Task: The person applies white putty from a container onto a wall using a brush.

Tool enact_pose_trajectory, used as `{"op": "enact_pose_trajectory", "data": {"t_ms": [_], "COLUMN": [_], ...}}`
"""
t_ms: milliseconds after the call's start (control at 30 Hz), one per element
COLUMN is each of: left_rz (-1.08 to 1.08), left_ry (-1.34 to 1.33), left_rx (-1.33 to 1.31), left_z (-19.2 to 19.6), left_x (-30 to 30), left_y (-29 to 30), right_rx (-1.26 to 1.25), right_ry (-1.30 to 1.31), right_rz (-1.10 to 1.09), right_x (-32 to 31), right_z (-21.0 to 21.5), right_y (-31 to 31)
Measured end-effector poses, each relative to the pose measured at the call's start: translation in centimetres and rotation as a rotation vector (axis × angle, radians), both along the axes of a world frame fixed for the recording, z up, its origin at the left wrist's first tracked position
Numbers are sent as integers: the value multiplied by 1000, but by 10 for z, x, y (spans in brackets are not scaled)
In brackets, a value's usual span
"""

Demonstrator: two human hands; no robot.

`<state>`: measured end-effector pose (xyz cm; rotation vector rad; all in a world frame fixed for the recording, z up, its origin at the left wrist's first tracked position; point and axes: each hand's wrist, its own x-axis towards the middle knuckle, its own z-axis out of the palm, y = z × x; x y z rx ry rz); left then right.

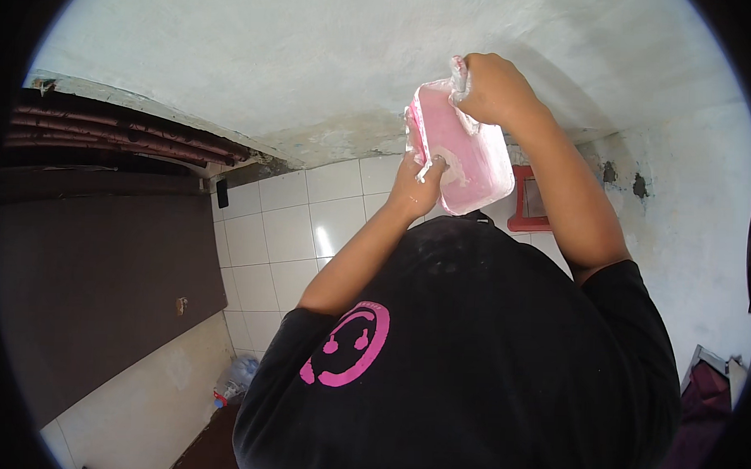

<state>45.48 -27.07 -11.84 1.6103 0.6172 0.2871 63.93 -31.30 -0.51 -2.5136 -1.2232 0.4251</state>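
My left hand (417,185) grips the left side of a pink plastic tub (477,168), its thumb over the rim and the other fingers outside. White, paste-like smears coat the tub's rim and walls, and a thin pale patch lies on its inner bottom. The tub is tilted, so its inside faces up toward me. At its far edge, my right hand (495,88) is closed around a white-smeared piece (459,76) with reddish spots. Part of that piece hangs below the fingers against the tub's rim. Its kind cannot be made out.
A pale wall (332,59) with flaking patches stands ahead. Below lies a white tiled floor (264,222) with a red-framed object (521,208) on the right. A dark brown panel (101,283) and dark red curtain (122,135) are on the left, near clear plastic bottles (238,377).
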Motion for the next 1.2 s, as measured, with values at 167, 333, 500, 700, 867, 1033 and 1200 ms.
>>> {"op": "enact_pose_trajectory", "data": {"t_ms": [167,333,500,700,867,1033,1200], "left_rz": [-20,-46,-53,1,40,-24,-86], "left_ry": [62,32,31,-49,-235,-198,-287], "left_rx": [-51,-153,-63,-333,-121,-153,-68], "left_z": [14,11,18,25,19,22,14], "left_x": [3,1,4,3,2,1,7], "left_y": [6,11,14,16,17,23,29], "right_rx": [-70,-101,-28,272,724,765,645], "right_ry": [-62,-46,-56,-102,-193,-269,-258], "right_rz": [140,279,467,675,569,584,641], "right_x": [-6,0,-1,21,18,-7,-17], "right_z": [-4,-6,-2,-13,-24,-6,-4], "right_y": [11,15,8,-32,-78,-98,-93]}}
